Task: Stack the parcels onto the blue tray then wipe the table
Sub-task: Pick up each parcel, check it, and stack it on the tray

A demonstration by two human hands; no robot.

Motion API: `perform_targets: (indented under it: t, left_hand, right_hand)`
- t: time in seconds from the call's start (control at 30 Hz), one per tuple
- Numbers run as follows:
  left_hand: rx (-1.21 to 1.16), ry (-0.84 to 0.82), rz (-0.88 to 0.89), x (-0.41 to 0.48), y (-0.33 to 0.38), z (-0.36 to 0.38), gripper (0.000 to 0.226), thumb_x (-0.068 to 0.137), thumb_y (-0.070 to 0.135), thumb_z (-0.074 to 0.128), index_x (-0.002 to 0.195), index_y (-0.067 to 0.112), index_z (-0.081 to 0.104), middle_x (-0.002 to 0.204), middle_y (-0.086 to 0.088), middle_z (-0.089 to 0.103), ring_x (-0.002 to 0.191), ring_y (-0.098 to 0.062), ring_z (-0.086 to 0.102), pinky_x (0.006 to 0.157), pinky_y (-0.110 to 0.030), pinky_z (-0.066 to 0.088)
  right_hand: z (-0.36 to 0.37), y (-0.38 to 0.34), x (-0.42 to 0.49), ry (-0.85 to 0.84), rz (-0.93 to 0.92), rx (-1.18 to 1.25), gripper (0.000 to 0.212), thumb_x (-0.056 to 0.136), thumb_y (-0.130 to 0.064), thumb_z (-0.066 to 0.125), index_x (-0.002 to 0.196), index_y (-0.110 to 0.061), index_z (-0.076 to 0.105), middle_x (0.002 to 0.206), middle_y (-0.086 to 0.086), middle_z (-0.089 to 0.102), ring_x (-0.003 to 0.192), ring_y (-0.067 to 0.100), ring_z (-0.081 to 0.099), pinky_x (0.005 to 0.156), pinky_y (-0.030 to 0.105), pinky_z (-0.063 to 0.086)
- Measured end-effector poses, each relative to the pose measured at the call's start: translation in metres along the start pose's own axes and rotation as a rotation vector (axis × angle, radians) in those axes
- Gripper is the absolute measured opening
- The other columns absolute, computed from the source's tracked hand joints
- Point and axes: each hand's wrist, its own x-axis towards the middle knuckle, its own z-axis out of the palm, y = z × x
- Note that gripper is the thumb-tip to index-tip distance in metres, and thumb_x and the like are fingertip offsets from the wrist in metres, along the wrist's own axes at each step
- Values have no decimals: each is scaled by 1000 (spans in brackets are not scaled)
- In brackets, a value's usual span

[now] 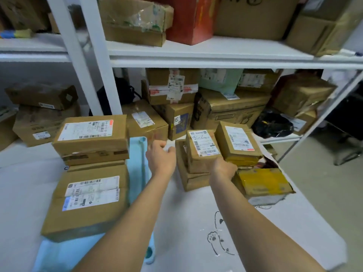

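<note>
Blue tray (137, 169): I see only its right strip and near corner; the large parcel (86, 203) and the rear parcel (92, 138) cover the rest.
Right hand (224, 168): fingers hidden among the small parcels (202, 148); I cannot tell which one they hold.
Left hand (161, 158): fingertips blurred, outline uncertain to me.
Shipping labels (92, 190): print too small for me to read.
Top-shelf boxes (255, 16): cut off by the upper edge.

A lane of bare white table (186, 213) runs between the blue tray (135, 163) and the parcel cluster (202, 150) at right, widening toward the viewer. Shelf boxes (145, 122) close its far end. Large parcels (90, 138) cover the tray except its right strip.
</note>
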Motion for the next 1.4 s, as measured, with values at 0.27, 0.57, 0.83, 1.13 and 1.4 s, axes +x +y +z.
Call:
perform_targets:
  t: [0.27, 0.57, 0.83, 1.13, 1.4]
  left_hand:
    - [30, -159, 15, -20, 22, 83, 16, 87, 21, 61, 103, 19, 60, 117, -2, 60, 107, -21, 56, 87, -32, 48]
    - [42, -146, -35, -32, 24, 117, 21, 88, 20, 61, 109, 20, 60, 122, -3, 58, 111, -22, 56, 89, -33, 49]
    - [-18, -131, -96, -37, 26, 117, 22, 89, 19, 59, 111, 18, 61, 122, -4, 60, 110, -21, 57, 86, -27, 45]
    - [-181, -205, -120, -49, 47, 103, 27, 94, 20, 51, 113, 6, 64, 117, -7, 65, 97, -17, 57, 76, -25, 42]
    - [-321, -285, -84, -46, 65, 74, 33, 95, 27, 50, 126, 18, 56, 123, -6, 61, 109, -22, 60, 97, -40, 49]
  right_hand:
    - [-49, -26, 70, -177, 220, 284, 67, 78, -58, 65, 126, -15, 46, 114, 12, 63, 98, 34, 62, 91, 52, 51]
    - [-56, -36, 111, -378, 347, 391, 37, 82, -40, 71, 93, -13, 49, 97, 10, 60, 94, 29, 58, 89, 45, 47]
    - [-62, -32, 112, -381, 267, 319, 46, 79, -37, 72, 113, -15, 51, 87, 5, 67, 80, 22, 66, 71, 36, 55]
    - [-113, -42, 101, -433, 310, 447, 76, 72, -64, 61, 125, -10, 49, 109, 15, 59, 100, 31, 60, 76, 43, 55]
    - [-133, -51, 69, -784, 417, 485, 61, 72, -60, 56, 115, -17, 60, 103, 17, 65, 82, 32, 65, 71, 40, 57]
